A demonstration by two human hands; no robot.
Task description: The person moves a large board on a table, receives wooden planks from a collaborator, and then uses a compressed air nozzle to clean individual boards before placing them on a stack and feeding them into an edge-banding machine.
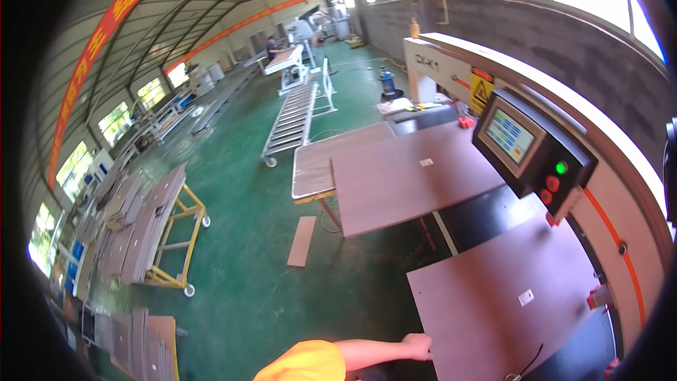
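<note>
From a yellow sleeve, my left arm reaches across to the right at the lower edge. My left hand (417,346) is closed at the left edge of a flat mauve-brown panel (493,289), its fingers partly hidden there. The panel lies on the black bed of a machine (458,70) and bears a small white label (526,298). Beyond it, a second brown panel (416,176) lies partly on the bed and partly over a side table (345,159). My right hand is out of view. A thin black cable (530,361) crosses the near panel's lower part.
A control box (532,152) with a lit screen and buttons hangs over the bed. A brown strip (302,241) lies on the green floor. Yellow wheeled racks (185,240) with stacked boards stand left. A roller conveyor (293,116) and another person (272,48) are farther off.
</note>
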